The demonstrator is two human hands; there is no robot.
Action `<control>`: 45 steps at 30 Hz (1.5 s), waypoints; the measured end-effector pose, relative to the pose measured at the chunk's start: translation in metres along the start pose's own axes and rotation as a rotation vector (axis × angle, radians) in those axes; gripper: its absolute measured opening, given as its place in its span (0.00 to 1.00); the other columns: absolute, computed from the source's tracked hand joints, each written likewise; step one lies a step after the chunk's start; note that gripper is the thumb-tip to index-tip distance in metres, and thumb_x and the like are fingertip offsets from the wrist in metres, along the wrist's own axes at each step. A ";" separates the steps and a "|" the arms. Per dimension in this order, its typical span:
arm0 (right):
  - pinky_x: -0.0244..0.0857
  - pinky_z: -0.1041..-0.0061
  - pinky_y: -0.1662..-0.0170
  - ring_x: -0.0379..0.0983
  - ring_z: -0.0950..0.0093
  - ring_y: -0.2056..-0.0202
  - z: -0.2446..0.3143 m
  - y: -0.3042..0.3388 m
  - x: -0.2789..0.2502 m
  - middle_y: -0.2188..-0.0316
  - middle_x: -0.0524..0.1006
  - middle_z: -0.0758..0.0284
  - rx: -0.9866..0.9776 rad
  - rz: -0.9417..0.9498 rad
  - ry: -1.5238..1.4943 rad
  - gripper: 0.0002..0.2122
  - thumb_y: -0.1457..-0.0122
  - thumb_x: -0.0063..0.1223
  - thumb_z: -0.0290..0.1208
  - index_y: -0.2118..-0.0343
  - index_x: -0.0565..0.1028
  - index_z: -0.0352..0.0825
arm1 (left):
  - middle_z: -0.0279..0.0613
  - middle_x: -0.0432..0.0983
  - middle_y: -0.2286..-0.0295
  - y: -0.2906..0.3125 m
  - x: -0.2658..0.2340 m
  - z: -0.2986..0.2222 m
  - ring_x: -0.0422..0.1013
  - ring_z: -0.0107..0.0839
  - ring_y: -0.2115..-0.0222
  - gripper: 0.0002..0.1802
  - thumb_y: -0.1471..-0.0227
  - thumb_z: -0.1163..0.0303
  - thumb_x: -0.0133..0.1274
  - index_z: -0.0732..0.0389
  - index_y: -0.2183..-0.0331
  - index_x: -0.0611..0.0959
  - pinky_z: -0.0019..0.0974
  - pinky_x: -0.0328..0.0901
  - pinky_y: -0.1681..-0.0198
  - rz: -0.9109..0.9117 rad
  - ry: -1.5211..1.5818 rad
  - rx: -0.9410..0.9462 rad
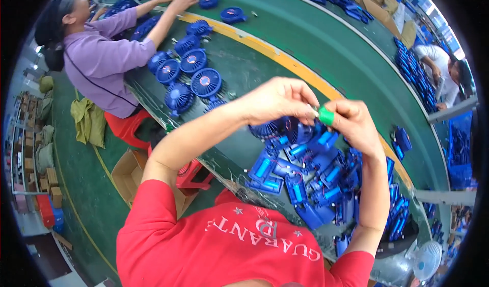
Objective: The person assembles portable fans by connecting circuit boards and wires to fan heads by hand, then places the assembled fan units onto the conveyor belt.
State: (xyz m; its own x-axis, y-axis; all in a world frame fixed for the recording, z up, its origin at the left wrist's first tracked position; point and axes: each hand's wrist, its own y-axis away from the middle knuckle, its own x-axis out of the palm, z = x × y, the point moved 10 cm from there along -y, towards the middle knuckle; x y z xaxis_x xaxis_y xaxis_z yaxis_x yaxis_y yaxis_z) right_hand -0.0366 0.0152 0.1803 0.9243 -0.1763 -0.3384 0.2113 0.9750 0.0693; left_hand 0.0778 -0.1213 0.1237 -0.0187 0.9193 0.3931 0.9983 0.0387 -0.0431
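Both my hands meet above the bench, fingertips nearly touching. My left hand [281,101] is closed in a pinch at a tiny pale piece, too small to name. Closed as well, my right hand [355,125] has a green wrap [326,116] round one fingertip and pinches at the same spot. What it holds I cannot make out. Just below the hands, partly hidden by them, lie blue fan heads [265,130]. A heap of blue plastic housings [310,185] fitted with shiny blue cylindrical cells lies between my forearms.
Left of my hands, several round blue fans [206,82] lie on the green bench [237,62]. A yellow strip [265,47] borders a green conveyor [326,47]. A co-worker in purple [102,57] reaches over it. A small pale desk fan [427,260] stands at lower right.
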 end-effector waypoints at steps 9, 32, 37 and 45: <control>0.74 0.76 0.56 0.80 0.84 0.61 0.017 -0.002 0.002 0.65 0.87 0.76 0.003 -0.011 -0.092 0.08 0.20 0.72 0.32 0.55 0.92 0.32 | 0.49 0.94 0.55 0.004 0.006 -0.020 0.92 0.35 0.55 0.15 0.26 0.73 0.74 0.69 0.45 0.88 0.37 0.87 0.47 -0.001 0.017 -0.065; 0.76 0.76 0.53 0.79 0.81 0.61 -0.035 -0.027 -0.044 0.61 0.85 0.75 -0.034 -0.413 -0.644 0.12 0.15 0.68 0.38 0.47 0.88 0.33 | 0.36 0.90 0.56 0.027 -0.015 -0.073 0.84 0.22 0.56 0.12 0.24 0.68 0.73 0.64 0.49 0.89 0.34 0.80 0.51 -0.426 -0.593 0.390; 0.86 0.65 0.43 0.90 0.71 0.48 -0.037 -0.048 -0.036 0.47 0.92 0.64 -0.017 -0.433 -0.872 0.15 0.12 0.59 0.37 0.37 0.85 0.33 | 0.58 0.80 0.32 0.032 0.019 -0.037 0.74 0.56 0.27 0.47 0.32 0.46 0.78 0.65 0.27 0.80 0.58 0.68 0.22 -0.195 -1.063 0.365; 0.88 0.64 0.45 0.92 0.70 0.50 -0.034 -0.055 -0.014 0.48 0.93 0.63 0.045 -0.478 -0.943 0.12 0.12 0.59 0.34 0.40 0.86 0.31 | 0.59 0.78 0.28 0.014 -0.001 -0.016 0.71 0.58 0.24 0.42 0.28 0.48 0.73 0.66 0.28 0.81 0.59 0.64 0.18 -0.185 -0.911 0.271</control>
State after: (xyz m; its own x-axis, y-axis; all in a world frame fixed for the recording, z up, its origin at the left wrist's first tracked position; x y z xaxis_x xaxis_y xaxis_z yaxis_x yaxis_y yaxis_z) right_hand -0.0722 -0.0316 0.1489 0.6102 -0.5931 0.5252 0.6122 0.7738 0.1625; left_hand 0.0931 -0.1282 0.1373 -0.3235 0.8363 -0.4427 0.9309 0.1974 -0.3073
